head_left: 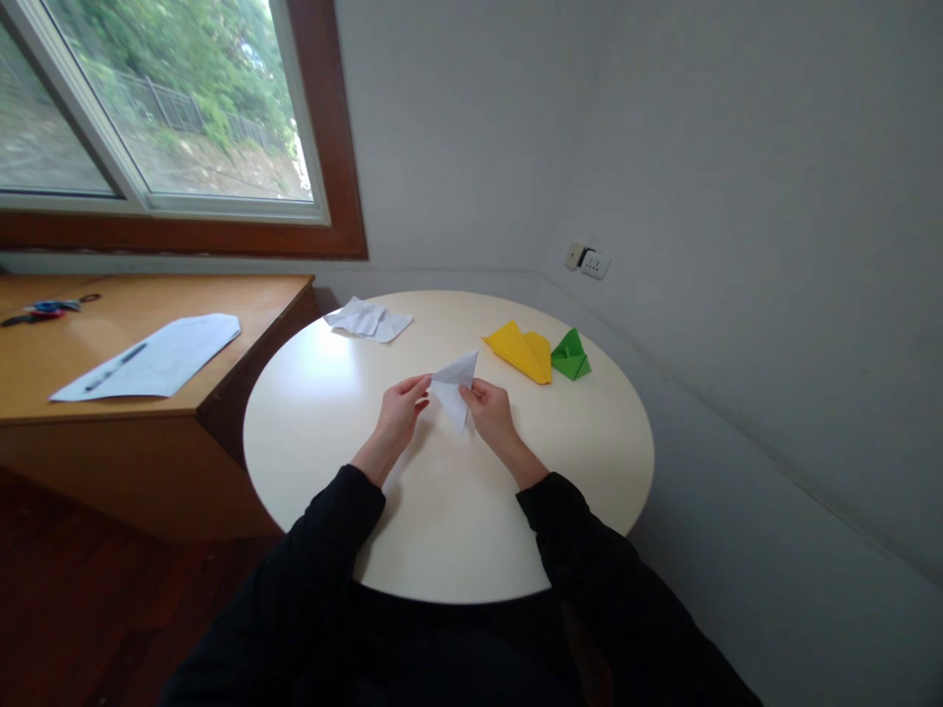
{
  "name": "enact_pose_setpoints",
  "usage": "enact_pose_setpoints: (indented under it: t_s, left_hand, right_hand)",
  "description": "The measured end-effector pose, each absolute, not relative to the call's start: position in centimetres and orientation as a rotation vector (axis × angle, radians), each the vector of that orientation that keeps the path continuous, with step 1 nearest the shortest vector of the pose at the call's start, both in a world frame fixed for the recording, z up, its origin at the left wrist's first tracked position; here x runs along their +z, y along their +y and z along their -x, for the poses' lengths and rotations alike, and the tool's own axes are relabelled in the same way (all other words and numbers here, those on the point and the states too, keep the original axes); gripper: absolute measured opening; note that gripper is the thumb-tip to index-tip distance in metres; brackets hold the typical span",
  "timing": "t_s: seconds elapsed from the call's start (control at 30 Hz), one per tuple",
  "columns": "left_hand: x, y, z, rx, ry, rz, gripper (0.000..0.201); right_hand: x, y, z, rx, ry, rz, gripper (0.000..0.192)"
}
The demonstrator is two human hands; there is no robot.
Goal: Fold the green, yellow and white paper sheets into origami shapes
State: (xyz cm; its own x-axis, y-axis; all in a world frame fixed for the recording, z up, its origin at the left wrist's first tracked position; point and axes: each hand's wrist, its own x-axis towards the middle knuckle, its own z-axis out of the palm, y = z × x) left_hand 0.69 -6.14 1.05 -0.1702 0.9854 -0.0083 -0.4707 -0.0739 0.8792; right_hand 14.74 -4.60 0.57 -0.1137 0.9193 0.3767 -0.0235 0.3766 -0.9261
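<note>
My right hand [492, 407] pinches the white paper [449, 381] tightly while my half-curled left hand [400, 407] touches its corner, grip unclear, so an uneven tug could crease it crookedly.

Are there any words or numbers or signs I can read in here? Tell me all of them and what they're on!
None: no word, number, brand or sign can be read.
The folded white paper, yellow paper and green paper show no lettering I can see.
Any marks on the white sheet, the pen or the wall socket are too small or blurred to read.
</note>
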Motion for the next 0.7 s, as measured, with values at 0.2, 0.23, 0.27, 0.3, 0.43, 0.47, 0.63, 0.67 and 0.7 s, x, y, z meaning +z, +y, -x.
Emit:
enact_pose_setpoints:
  t_s: [0.2,0.23,0.27,0.3,0.43,0.47,0.63,0.67,0.7]
  left_hand:
    - [1.0,-6.1,-0.8,1.583,0.987,-0.791,0.017]
    - [1.0,-6.1,-0.8,1.587,0.993,-0.792,0.018]
    - [1.0,-6.1,-0.8,1.59,0.998,-0.793,0.018]
    - [1.0,-6.1,-0.8,1.592,1.002,-0.794,0.018]
    - [0.9,-6.0,-0.7,1.603,1.006,-0.776,0.02]
    - [0.9,-6.0,-0.7,1.605,1.003,-0.766,0.021]
    - [0.7,-5.8,-0.4,1.607,0.975,-0.7,0.021]
    - [0.6,-5.7,-0.4,1.606,0.967,-0.686,0.021]
    - [0.6,-5.7,-0.4,1.605,0.959,-0.672,0.02]
  right_hand:
    - [0.7,-4.5,-14.8,1.01,-1.415,0.853,0.019]
    - [0.6,-4.5,-14.8,1.007,-1.405,0.854,0.019]
    - [0.6,-4.4,-14.9,1.003,-1.392,0.855,0.019]
    - [0.6,-4.3,-14.9,0.998,-1.376,0.858,0.019]
    - [0.4,-3.9,-15.1,0.979,-1.306,0.859,0.023]
    - [0.3,-3.8,-15.1,0.976,-1.289,0.857,0.024]
    - [0.5,-3.6,-15.6,0.949,-1.231,0.87,0.025]
    - [0.5,-3.6,-15.8,0.933,-1.227,0.88,0.024]
    - [0.6,-3.7,-15.9,0.911,-1.223,0.893,0.023]
